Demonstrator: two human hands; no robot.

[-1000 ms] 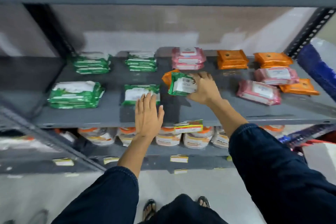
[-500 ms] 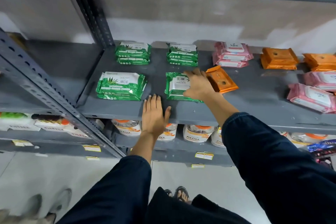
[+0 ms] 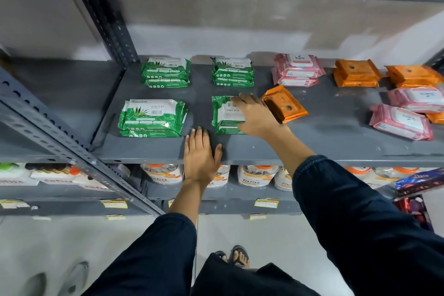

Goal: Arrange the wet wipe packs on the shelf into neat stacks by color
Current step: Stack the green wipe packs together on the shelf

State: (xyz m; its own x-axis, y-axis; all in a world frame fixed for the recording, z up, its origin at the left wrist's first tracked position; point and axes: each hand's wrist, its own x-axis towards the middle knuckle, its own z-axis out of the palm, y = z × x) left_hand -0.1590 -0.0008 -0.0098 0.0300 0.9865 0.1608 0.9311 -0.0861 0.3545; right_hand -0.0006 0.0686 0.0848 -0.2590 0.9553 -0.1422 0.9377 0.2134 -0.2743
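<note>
On the grey shelf [image 3: 324, 142], three green wipe pack stacks lie at back left [image 3: 165, 72], back middle [image 3: 232, 72] and front left [image 3: 152, 115]. My right hand [image 3: 255, 116] lies over a fourth green stack [image 3: 222, 115] at front middle, gripping its top pack. A loose orange pack [image 3: 284, 104] sits tilted just right of that hand. Behind it is a pink stack [image 3: 298, 69], then two orange stacks [image 3: 355, 73] [image 3: 412, 75]. Loose pink packs [image 3: 401, 122] lie at far right. My left hand [image 3: 200, 154] rests flat on the shelf's front edge, holding nothing.
A perforated grey upright [image 3: 105, 21] bounds the shelf on the left, and another shelf board runs overhead. White jars with orange lids [image 3: 163, 173] fill the shelf below, with price tags on its edge. My sandalled feet [image 3: 236, 256] stand on the pale floor.
My right hand carried a green pack leftward from beside the orange pack and set it on the front-middle green pack. The view swung left. My left hand stayed on the shelf edge.
</note>
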